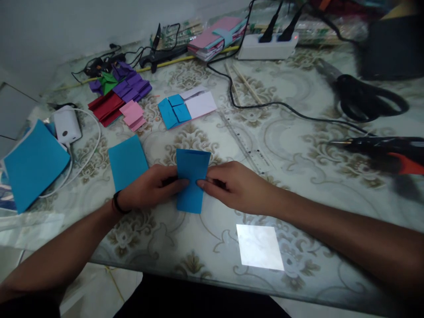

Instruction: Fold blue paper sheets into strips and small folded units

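Note:
A narrow blue sheet of paper, folded into an upright rectangle, is held up between my two hands over the table. My left hand, with a dark band on its wrist, pinches its left edge, thumb on the near face. On the other edge my right hand pinches it in the same way, its other fingers curled behind. Another blue sheet lies flat just beyond my left hand. Farther off rests a folded blue and white paper piece. The white square near the front edge is bright; I cannot tell whether it is paper or reflected light.
At left lie a blue paper stack and a white device with a cable. Folded purple paper and red paper sit behind. A clear ruler, scissors, a soldering-iron-like tool and a power strip occupy the right.

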